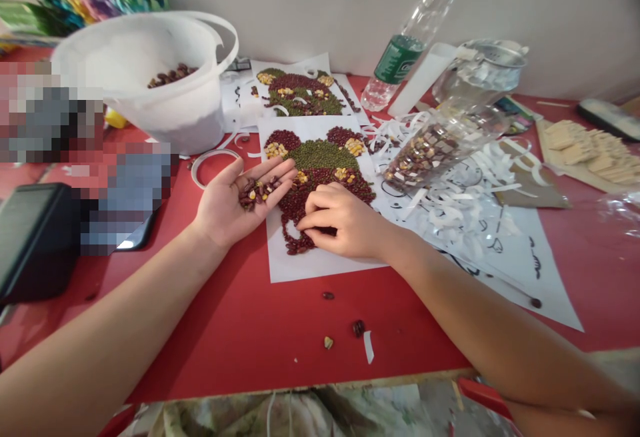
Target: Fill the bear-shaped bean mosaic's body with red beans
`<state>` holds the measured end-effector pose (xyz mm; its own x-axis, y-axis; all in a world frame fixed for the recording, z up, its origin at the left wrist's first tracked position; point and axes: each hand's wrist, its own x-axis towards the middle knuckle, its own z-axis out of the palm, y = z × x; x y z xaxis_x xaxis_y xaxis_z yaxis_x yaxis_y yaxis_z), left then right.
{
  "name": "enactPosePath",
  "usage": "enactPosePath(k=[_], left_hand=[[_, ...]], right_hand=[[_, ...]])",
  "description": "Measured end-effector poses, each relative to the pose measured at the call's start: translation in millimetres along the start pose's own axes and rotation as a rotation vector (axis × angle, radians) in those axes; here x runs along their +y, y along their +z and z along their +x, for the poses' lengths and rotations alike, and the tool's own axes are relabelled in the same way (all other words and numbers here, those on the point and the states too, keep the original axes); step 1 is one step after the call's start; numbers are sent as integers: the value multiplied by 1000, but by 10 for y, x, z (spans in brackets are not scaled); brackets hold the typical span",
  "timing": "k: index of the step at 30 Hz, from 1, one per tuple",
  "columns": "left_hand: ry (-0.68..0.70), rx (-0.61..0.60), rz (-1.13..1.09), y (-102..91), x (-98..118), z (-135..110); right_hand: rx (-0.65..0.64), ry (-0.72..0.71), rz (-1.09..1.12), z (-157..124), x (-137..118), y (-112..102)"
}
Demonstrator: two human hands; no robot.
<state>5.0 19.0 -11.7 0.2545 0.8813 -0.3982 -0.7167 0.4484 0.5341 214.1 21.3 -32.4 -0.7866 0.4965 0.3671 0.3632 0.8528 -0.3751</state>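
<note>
Palm up, my left hand [227, 207] holds a small heap of red beans and corn kernels [260, 192] over the left edge of a white sheet [330, 267]. The sheet carries a bear-like picture made of red beans [300, 204], green beans [323, 157] and yellow corn. My right hand [345, 220] is at the lower part of this picture, its fingers pinched together beside a small bare white patch [294, 229]. What sits between those fingertips is hidden. Behind it lies a second bean picture [300, 90], with green and red areas swapped.
A white bucket [190, 110] stands at back left, beside a tape roll [200, 169]. On the right are a clear bottle of mixed beans [425, 150], paper strips [445, 204], a green-labelled bottle [400, 60] and wooden sticks [590, 147]. Loose beans [358, 328] lie near the front edge.
</note>
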Motion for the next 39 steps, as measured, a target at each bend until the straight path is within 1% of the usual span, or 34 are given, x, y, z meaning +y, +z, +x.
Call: enactPosePath(k=[7,16,19,24,33,36,39], left_hand=[[-6,8,-12,-7,2,2],[-14,33,-5,18,-5,-11],[-11,30,2,24,-6,-13],[-17,26,11,18,-2,-8],[-25,35,2,26,-15,-15],[-17,41,3,21,-28,-7],[20,68,-6,21,-36,9]], right_hand=[[28,-7,11,-3,23,-13],[-42,-25,16,-11,1,-35],[-63,-40,-20,-10,-2,-31],[-53,-75,-78,-10,-19,-28],[-103,4,62,-6,-34,-10],[-69,7,72,-5,-33,1],[46,-17,97,7,-35,-9]])
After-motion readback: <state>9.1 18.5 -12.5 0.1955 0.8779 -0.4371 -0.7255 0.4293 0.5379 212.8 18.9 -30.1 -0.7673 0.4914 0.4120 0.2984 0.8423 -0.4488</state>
